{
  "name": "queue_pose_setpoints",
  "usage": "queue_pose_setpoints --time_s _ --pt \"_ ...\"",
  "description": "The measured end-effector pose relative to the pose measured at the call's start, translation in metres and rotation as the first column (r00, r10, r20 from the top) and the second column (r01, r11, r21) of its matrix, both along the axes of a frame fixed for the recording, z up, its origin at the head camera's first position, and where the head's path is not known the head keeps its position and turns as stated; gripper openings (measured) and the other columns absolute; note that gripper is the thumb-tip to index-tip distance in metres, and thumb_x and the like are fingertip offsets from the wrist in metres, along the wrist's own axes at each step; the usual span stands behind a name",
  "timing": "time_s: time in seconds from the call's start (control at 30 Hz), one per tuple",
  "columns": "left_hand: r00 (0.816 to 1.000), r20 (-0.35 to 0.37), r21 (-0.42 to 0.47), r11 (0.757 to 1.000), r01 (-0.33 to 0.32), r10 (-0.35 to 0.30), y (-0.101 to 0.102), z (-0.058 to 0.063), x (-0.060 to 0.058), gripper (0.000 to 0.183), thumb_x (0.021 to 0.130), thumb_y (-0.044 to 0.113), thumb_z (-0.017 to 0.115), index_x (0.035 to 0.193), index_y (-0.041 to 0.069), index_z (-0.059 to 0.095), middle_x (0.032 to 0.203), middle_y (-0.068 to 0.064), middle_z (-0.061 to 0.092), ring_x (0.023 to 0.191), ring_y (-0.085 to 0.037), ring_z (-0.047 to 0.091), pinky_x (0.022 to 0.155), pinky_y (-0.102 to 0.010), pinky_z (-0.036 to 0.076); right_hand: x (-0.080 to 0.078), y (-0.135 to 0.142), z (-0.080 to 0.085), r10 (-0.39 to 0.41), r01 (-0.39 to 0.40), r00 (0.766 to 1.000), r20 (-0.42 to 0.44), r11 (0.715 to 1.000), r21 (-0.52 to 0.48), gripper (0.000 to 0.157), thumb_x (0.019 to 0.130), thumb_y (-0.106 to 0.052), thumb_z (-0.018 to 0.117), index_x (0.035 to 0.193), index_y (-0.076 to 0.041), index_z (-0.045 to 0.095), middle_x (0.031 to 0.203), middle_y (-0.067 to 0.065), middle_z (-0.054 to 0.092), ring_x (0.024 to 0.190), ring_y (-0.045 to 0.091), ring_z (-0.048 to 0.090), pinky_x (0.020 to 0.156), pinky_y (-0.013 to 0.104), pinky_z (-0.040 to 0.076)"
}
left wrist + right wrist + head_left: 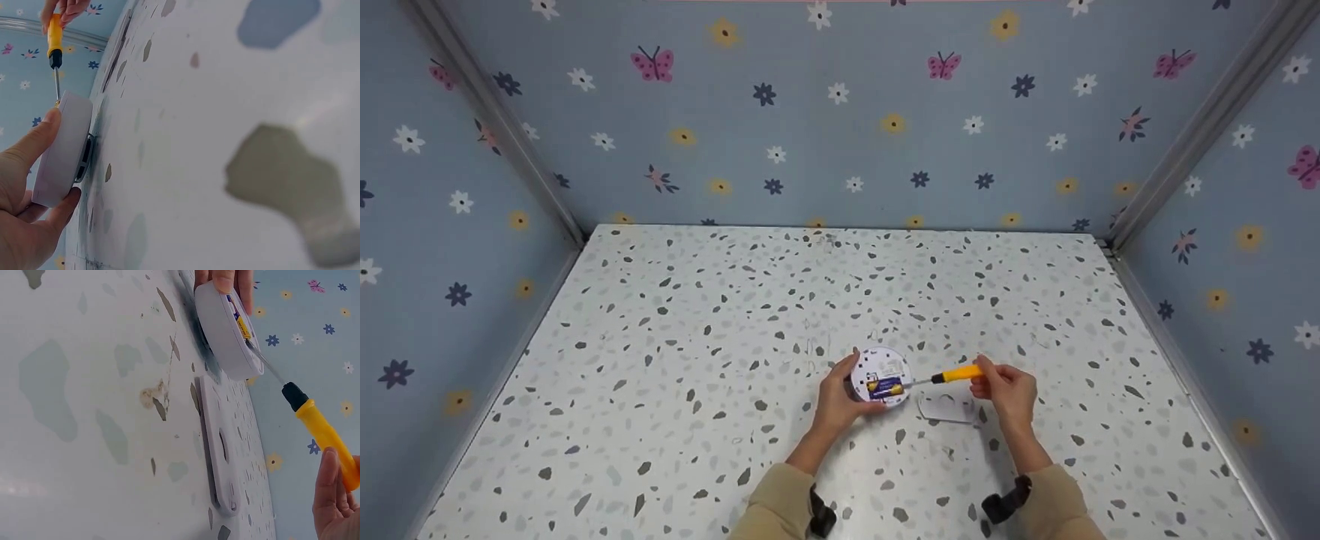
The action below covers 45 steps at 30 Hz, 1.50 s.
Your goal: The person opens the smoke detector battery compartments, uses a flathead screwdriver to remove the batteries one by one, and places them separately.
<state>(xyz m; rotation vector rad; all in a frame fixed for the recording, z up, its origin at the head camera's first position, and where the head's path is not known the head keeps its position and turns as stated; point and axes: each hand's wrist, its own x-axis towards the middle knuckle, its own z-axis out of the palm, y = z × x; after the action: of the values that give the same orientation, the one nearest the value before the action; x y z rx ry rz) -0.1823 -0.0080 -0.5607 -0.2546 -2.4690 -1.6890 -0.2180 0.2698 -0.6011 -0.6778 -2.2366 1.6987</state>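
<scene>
My left hand (pixel 841 401) grips a round white battery-powered device (pixel 877 358) by its rim, thumb on one side and fingers on the other. Two blue-and-yellow batteries (pixel 886 387) lie in its uncovered compartment. In my right hand (pixel 1009 391) is a screwdriver (pixel 962 373) with a yellow handle and black collar, pinched by the handle. Its metal shaft (pixel 269 365) reaches into the compartment, and the tip meets the end of a battery (pixel 243 327) in the right wrist view. The left wrist view shows the device's white side wall (pixel 66 149), tilted off the tabletop.
A flat white plate (pixel 946 408) with a curved cutout lies on the speckled tabletop (pixel 660 360), just right of the device and below the screwdriver. Flower-patterned panels (pixel 840 112) enclose the back and both sides. A dark strap device (pixel 1006 501) sits on my right wrist.
</scene>
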Motion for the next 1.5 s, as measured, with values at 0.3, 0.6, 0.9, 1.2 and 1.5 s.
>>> queue_pose_setpoints --time_s 0.3,0.6,0.9,1.2,1.5 --pt "1.0 0.012 0.018 1.0 -0.002 0.001 0.0 -0.002 0.002 0.093 0.05 0.017 0.085 0.128 -0.007 0.04 0.127 -0.02 0.044 0.12 -0.031 0.038 0.1 -0.035 0.029 0.006 0.0 0.002 -0.01 0.012 1.0 0.025 0.998 -0.061 0.058 0.066 -0.059 0.063 0.087 -0.004 0.065 0.073 0.012 0.064 0.059 0.022 0.063 0.051 0.024 0.051" --pt "1.0 0.027 0.027 1.0 -0.006 0.006 0.001 -0.003 0.003 0.092 0.051 0.02 0.085 0.128 -0.006 0.04 0.127 -0.02 0.044 0.119 -0.03 0.039 0.1 -0.035 0.03 0.028 -0.015 0.049 0.021 -0.003 0.995 0.098 0.983 -0.186 0.055 0.075 -0.045 0.065 0.097 0.005 0.061 0.072 0.012 0.064 0.059 0.02 0.063 0.052 0.022 0.051" --pt "0.999 0.037 0.015 1.0 -0.014 0.014 0.001 -0.005 0.003 0.093 0.05 0.022 0.084 0.129 -0.004 0.041 0.127 -0.02 0.044 0.119 -0.03 0.039 0.1 -0.035 0.029 0.023 -0.009 0.027 0.006 0.008 0.995 0.096 0.989 -0.147 0.054 0.075 -0.049 0.063 0.096 0.0 0.063 0.075 0.011 0.065 0.061 0.02 0.063 0.047 0.016 0.048" --pt "0.999 0.041 0.029 0.999 -0.03 0.029 0.001 -0.004 0.006 0.093 0.05 0.022 0.084 0.128 -0.005 0.041 0.128 -0.021 0.043 0.12 -0.031 0.038 0.101 -0.036 0.029 0.021 -0.006 0.022 0.019 -0.009 0.998 0.062 0.986 -0.164 0.053 0.075 -0.048 0.063 0.097 0.001 0.063 0.078 0.014 0.064 0.063 0.022 0.063 0.046 0.015 0.048" --pt "0.999 0.04 0.042 0.999 -0.029 0.027 0.0 -0.002 0.004 0.093 0.052 0.022 0.084 0.129 -0.005 0.04 0.129 -0.02 0.042 0.121 -0.031 0.036 0.1 -0.036 0.029 0.011 0.0 0.007 0.013 -0.021 0.998 -0.062 0.992 -0.124 0.05 0.069 -0.052 0.066 0.088 -0.006 0.065 0.076 0.013 0.065 0.062 0.025 0.063 0.055 0.025 0.052"
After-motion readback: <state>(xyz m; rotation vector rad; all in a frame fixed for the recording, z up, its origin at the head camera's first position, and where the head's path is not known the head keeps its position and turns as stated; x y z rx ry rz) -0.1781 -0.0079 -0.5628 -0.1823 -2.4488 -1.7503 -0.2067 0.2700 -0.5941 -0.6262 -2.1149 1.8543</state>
